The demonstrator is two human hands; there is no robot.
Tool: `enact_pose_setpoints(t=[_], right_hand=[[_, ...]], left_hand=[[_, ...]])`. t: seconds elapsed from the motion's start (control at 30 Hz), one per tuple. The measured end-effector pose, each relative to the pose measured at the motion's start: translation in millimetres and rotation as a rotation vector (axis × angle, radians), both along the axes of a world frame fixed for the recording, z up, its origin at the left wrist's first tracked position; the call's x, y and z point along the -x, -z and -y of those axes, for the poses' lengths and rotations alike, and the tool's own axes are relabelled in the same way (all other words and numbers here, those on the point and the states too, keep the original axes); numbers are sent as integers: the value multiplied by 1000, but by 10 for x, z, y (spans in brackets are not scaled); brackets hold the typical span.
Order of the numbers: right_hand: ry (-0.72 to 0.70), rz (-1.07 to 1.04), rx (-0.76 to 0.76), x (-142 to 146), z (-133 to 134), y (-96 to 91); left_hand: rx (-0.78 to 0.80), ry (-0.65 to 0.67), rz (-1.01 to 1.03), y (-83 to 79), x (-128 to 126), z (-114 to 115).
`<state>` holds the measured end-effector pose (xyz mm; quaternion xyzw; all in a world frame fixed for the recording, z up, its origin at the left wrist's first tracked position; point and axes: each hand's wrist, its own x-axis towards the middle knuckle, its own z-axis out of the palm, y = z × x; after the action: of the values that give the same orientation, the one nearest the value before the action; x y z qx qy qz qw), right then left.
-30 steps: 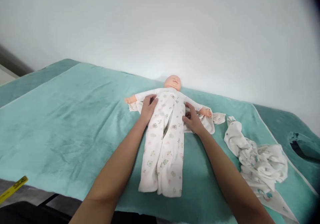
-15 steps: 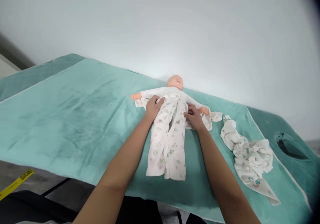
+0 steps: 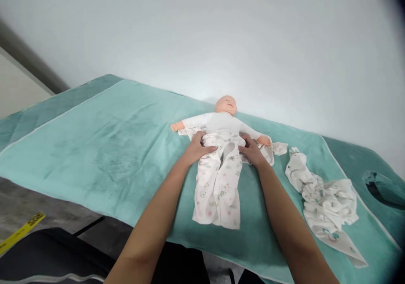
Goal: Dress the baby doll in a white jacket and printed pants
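Observation:
A baby doll [image 3: 225,105] lies on its back on a teal towel [image 3: 104,149], arms spread, wearing a plain white top. A white printed sleepsuit [image 3: 218,182] covers its lower body, with the upper part bunched at the waist. My left hand [image 3: 198,147] grips the sleepsuit's bunched edge at the doll's left side of the picture. My right hand [image 3: 251,149] grips the same edge on the other side. Both hands have their fingers curled into the cloth.
A crumpled white printed cloth [image 3: 322,199] lies on the towel to the right of the doll. A dark opening [image 3: 379,187] shows in the padded surface at far right. A white wall stands behind. Yellow tape [image 3: 22,229] marks the floor at lower left.
The sleepsuit's top has been pulled down from the doll's chest to its waist, baring the white top. Both hands moved down with it, and the view shifted slightly.

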<state>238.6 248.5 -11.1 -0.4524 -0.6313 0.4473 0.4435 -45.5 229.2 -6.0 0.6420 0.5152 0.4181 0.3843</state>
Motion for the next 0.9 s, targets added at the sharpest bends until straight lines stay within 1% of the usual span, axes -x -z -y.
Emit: enact_pose_setpoints(t=[0.1,0.13,0.17,0.23,0.3,0.37,0.4,0.47,0.53,0.57,0.63,0.7,0.73,0.8,0.9], right_hand=[[69,58,-30,52,81,-33],[111,63,-33,81,115,-42],[159,57,-35,115,152,-48],[250,10,-37,192,232,-52],[290,-55,-26,258,317,-44],[264,-76,-4,291,407,-29],[228,-69,5,292,457,-22],[137,-37,12,276,568,-14],[74,22,-17,256,687,-19],[66,64,-44,254,746,-24],[94,152,-88,267,852,-38],[144,183,-78,301,932,-49],[163,176,-59,321,962,-51],[192,136,-25,355,1008,-50],[197,89,6,379,1080,-48]], left_hand=[[-201,-69,-131,33,-37,-16],[-238,-107,-164,41,-63,-10],[-246,-149,-183,46,-90,2],[-198,-230,-195,40,-142,41],[-139,-263,-207,18,-171,90],[-129,-238,-215,-6,-169,151],[-133,-213,-203,-13,-156,188],[-137,-143,-143,-10,-113,283],[-157,-66,-83,13,-61,399],[-187,-37,-74,29,-37,460],[-278,-11,-107,61,-4,577],[-344,-13,-176,82,4,678],[-339,-26,-210,88,-2,721],[-272,-76,-253,88,-26,794],[-163,-165,-251,60,-74,876]])
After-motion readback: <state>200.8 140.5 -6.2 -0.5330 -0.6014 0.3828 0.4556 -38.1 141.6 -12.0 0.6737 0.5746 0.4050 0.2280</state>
